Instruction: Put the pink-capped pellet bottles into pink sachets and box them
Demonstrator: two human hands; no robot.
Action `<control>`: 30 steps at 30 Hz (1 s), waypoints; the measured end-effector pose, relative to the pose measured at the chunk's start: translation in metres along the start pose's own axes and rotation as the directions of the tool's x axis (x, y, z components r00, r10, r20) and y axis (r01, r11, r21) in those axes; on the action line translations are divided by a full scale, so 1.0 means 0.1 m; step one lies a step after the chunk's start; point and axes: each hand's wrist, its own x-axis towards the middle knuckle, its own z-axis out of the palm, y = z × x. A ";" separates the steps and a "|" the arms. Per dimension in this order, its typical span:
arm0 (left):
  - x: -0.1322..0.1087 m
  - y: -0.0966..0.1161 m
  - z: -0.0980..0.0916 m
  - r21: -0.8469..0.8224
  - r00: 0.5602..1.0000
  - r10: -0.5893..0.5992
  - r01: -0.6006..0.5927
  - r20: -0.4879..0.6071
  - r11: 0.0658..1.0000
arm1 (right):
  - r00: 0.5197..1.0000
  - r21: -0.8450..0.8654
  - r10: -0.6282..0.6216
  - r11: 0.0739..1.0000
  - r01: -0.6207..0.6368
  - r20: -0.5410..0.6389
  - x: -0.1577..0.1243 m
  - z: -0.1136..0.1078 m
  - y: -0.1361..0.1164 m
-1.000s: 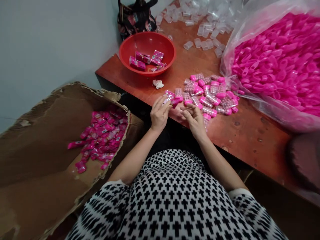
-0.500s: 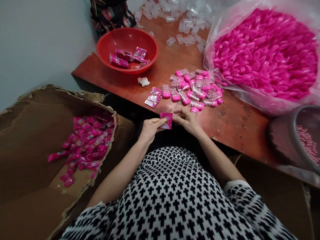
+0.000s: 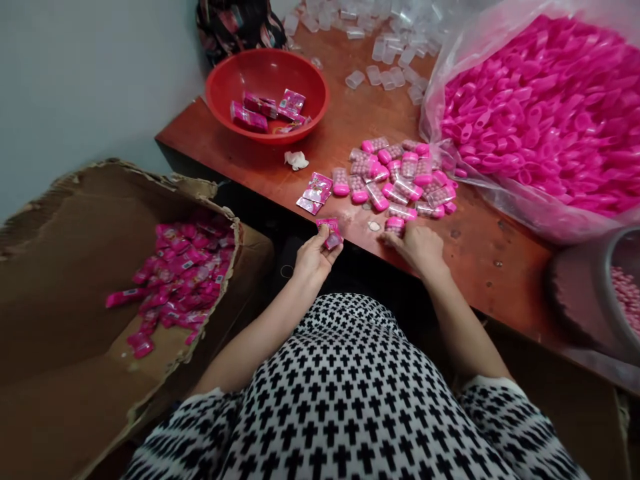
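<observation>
My left hand point(image 3: 314, 257) pinches a small pink sachet point(image 3: 330, 231) just off the table's front edge. Over the table edge, my right hand point(image 3: 417, 248) reaches to a small pink-capped bottle point(image 3: 395, 225) at the near side of a pile; its thumb and fingers are around the bottle's near end, partly hidden. The pile of clear bottles point(image 3: 409, 165) holds pinkish beads. Two flat sachets point(image 3: 318, 189) lie left of the pile, one overlapping the other.
A red bowl point(image 3: 267, 73) with sachets stands at the back left. Clear empty cases point(image 3: 387, 80) lie behind. A bag of pink plastic pieces point(image 3: 540, 120), a grey bucket point(image 3: 595, 280) of beads and a cardboard box point(image 3: 65, 267) with pink packets surround the work area.
My right hand has left the sachet and moved right and forward to the nearest bottle. My left hand still holds the sachet, now tilted. The view has shifted slightly.
</observation>
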 end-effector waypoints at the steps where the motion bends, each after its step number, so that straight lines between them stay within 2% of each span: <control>1: 0.00 0.00 0.02 -0.026 1.000 -0.018 0.017 -0.025 1.000 | 1.000 0.035 0.013 0.999 -0.013 -0.006 -0.02 0.04 -0.02; 3: 0.00 0.00 0.03 -0.070 0.998 -0.043 0.040 -0.042 0.997 | 0.998 0.181 0.014 0.983 -0.002 -0.064 -0.08 0.11 -0.04; 5: 0.00 0.00 0.03 -0.114 0.998 -0.044 0.040 -0.033 0.993 | 0.995 0.448 -0.017 0.892 0.060 -0.099 -0.19 0.17 -0.10; 6: 0.01 0.00 0.03 -0.134 0.999 -0.040 0.037 -0.023 0.990 | 0.995 0.606 -0.051 0.791 0.089 -0.081 -0.26 0.19 -0.15; 8: 0.01 -0.02 0.01 -0.164 0.999 -0.032 0.031 -0.001 0.986 | 0.986 0.861 -0.166 0.502 0.078 0.008 -0.44 0.25 -0.29; 9: 0.01 -0.03 0.01 -0.172 1.000 -0.029 0.030 0.011 0.985 | 0.974 0.926 -0.223 0.374 0.042 0.045 -0.52 0.28 -0.37; 11: 0.01 -0.05 0.00 -0.174 0.999 -0.022 0.029 0.044 0.984 | 0.958 0.975 -0.277 0.221 -0.012 0.074 -0.66 0.33 -0.53; 13: 0.00 -0.06 0.00 -0.174 0.997 -0.011 0.025 0.079 0.984 | 0.962 0.985 -0.265 0.173 -0.023 0.068 -0.73 0.38 -0.64; 18: -0.06 -0.08 0.04 -0.155 0.991 0.027 -0.007 0.133 0.988 | 0.968 0.989 -0.232 0.136 -0.060 0.091 -0.72 0.43 -0.75; 23: -0.14 -0.08 0.08 -0.018 0.979 0.079 -0.077 0.189 0.997 | 0.965 0.995 -0.246 0.052 -0.083 0.093 -0.68 0.46 -0.77; 27: -0.17 -0.03 0.07 0.104 0.942 0.104 -0.143 0.318 0.984 | 0.955 0.996 -0.285 -0.013 -0.090 0.083 -0.64 0.48 -0.76; 30: -0.17 -0.01 0.05 0.167 0.914 0.094 -0.172 0.395 0.971 | 0.960 0.999 -0.277 -0.006 -0.041 0.038 -0.63 0.50 -0.75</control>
